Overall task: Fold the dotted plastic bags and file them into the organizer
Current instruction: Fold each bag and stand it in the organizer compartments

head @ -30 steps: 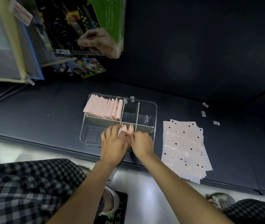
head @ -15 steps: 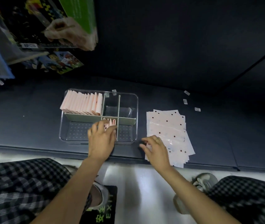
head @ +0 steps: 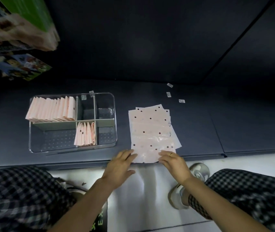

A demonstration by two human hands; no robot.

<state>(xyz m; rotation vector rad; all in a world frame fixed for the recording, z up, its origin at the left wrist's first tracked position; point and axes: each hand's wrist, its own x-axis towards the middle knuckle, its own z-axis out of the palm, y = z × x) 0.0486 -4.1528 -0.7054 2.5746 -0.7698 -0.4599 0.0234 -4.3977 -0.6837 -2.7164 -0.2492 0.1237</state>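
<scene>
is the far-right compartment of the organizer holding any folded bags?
No. The organizer's far-right compartments are bare; folded bags fill only the back-left and a front-middle slot.

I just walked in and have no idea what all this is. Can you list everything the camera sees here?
organizer: one, clear plastic, divided, left on the dark surface
folded bags, back row: many, pink, far-left compartment
folded bags, front row: several, pink dotted, near-middle compartment
flat bag stack: one stack, pink dotted, right of organizer
small labels: three, white, beyond the stack
printed packages: colourful, blurred, top left
shoes: pale, on the floor
left hand: at the stack's near-left corner
right hand: ringed, on the stack's near edge
</scene>
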